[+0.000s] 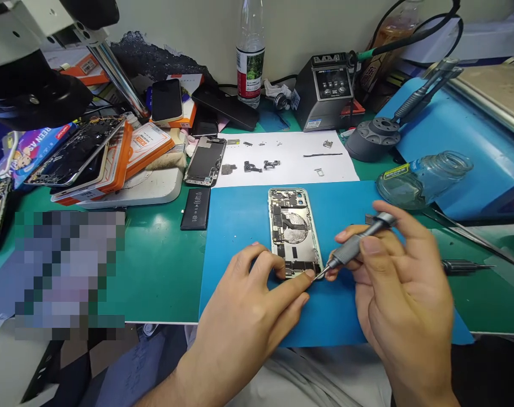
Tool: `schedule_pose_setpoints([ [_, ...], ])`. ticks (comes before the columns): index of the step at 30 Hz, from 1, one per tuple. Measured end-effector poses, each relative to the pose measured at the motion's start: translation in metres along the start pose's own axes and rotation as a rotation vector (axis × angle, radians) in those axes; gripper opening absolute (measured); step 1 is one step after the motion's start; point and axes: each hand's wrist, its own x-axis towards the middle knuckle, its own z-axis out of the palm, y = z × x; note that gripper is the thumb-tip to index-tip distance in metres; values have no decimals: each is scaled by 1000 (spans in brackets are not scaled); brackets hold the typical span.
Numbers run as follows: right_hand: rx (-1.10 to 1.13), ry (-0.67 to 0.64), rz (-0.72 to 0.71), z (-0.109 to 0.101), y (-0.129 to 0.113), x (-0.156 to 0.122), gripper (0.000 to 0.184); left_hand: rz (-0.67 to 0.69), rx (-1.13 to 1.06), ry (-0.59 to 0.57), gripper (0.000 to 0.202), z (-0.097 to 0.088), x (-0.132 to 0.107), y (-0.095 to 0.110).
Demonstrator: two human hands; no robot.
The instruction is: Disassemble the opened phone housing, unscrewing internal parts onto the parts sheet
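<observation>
An opened smartphone lies on the blue mat, its circuit board and a round coil exposed. My left hand holds the phone's lower end, fingers bent over the bottom edge and one fingertip at the lower right corner. Pinched in my right hand is a grey precision screwdriver, tilted, with its tip at that corner beside my left fingertip. What the tip touches is too small to make out. A removed battery and a phone screen lie left of the phone.
Small phone parts lie on a white sheet behind the phone. A glass jar and another screwdriver are on the right. Stacked boxes and phones stand left, under a microscope. A bottle stands behind.
</observation>
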Motion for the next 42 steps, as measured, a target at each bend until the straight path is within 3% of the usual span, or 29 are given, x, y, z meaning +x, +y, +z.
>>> schedule_pose_setpoints([
  [3,-175,100,-318,6,-4,-2,59,-1,-18,1,34,1,1,0],
  [5,-281,54,-489,10,-4,-2,66,-7,-23,1,34,0,1,0],
  [7,-359,-21,-572,13,-2,-1,67,-11,-20,-6,33,-1,2,0],
  [24,-392,-158,-563,12,6,-2,80,-15,-10,-13,29,-3,2,0],
  [28,-400,-136,-585,11,7,-3,79,-21,-15,-17,30,-2,2,-1],
  [36,-407,-74,-488,10,11,-5,69,-22,-14,-5,31,-2,2,0],
  [42,-358,-52,-506,14,0,1,66,-26,-18,0,32,-1,3,0],
])
